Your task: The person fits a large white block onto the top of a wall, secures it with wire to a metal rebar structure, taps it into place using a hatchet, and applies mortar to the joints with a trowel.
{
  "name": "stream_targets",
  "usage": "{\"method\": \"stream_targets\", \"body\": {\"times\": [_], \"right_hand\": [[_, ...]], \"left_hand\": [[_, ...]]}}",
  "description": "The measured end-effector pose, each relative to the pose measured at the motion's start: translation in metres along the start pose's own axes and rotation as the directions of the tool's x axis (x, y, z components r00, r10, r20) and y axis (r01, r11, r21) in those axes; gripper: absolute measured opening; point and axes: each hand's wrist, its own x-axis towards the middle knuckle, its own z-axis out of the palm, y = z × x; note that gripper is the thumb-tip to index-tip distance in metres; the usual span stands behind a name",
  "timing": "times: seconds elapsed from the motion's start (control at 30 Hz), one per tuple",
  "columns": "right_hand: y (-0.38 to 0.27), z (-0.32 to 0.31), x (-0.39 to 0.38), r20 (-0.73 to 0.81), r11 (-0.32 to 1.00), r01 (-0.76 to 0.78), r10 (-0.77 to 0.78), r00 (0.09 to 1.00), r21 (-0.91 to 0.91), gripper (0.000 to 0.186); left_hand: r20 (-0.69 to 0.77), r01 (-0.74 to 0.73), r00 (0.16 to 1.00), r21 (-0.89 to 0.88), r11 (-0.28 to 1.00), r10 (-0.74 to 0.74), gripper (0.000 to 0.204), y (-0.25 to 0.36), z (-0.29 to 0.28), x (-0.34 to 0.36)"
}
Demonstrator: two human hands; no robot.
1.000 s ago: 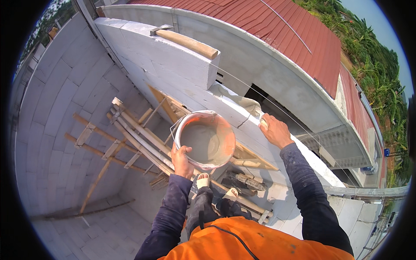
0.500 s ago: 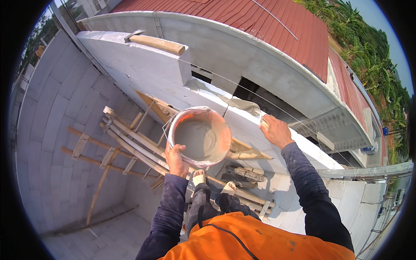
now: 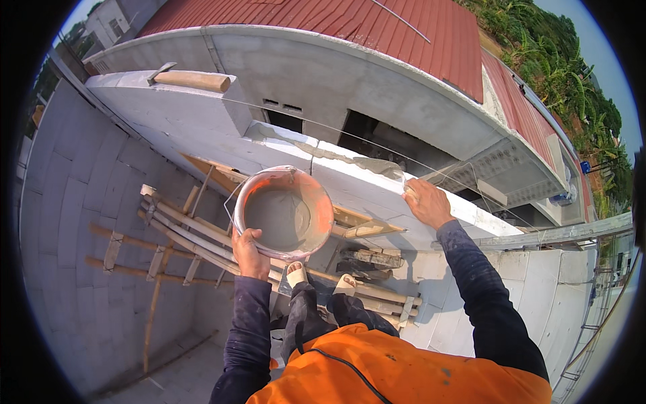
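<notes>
My left hand (image 3: pixel 249 254) grips the near left side of a bucket (image 3: pixel 324 209) with an orange inside and a pale, smeared rim. Grey wet mortar (image 3: pixel 274 217) lies in it, and its wire handle hangs at the left. My right hand (image 3: pixel 429 204) is closed round the handle of a trowel (image 3: pixel 382 167), whose mortar-coated blade rests along the top of a white block wall (image 3: pixel 481 221). Left of the blade, a thin grey mortar strip (image 3: pixel 303 147) runs along the wall top toward a higher block (image 3: pixel 232 111).
A hammer (image 3: pixel 192 80) with a wooden handle lies on the higher block. A taut string (image 3: pixel 323 125) crosses above the wall. My sandalled feet stand on wooden pole scaffolding (image 3: pixel 195 236). Beyond the wall is a building with a red metal roof (image 3: pixel 323 34).
The view has swung, so the wall and hammer sit farther left. My trowel has moved right along the wall top, with more mortar strip showing behind it. The bucket stays in my left hand.
</notes>
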Motion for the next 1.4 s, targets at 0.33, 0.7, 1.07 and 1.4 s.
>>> {"method": "stream_targets", "body": {"times": [0.33,0.7,1.07,1.4], "right_hand": [[0.028,-0.002,-0.028,0.021,0.995,-0.088,0.088,0.996,0.046,0.033],[-0.014,0.099,-0.088,-0.251,0.961,-0.236,0.266,0.931,0.142,0.043],[-0.039,0.171,-0.148,-0.101,0.830,-0.431,0.492,0.865,0.353,0.038],[-0.113,-0.007,-0.135,0.144,0.968,-0.048,0.012,0.989,0.245,0.032]], "left_hand": [[0.054,0.022,0.998,0.040,0.999,-0.024,0.070,-0.013,0.020,-0.015],[0.091,0.038,0.995,0.064,0.997,-0.043,0.074,-0.023,0.020,-0.021],[0.088,0.128,0.987,0.090,0.988,-0.136,0.075,-0.013,0.022,-0.026],[0.116,0.174,0.976,0.097,0.980,-0.185,0.069,-0.017,0.038,-0.036]]}}
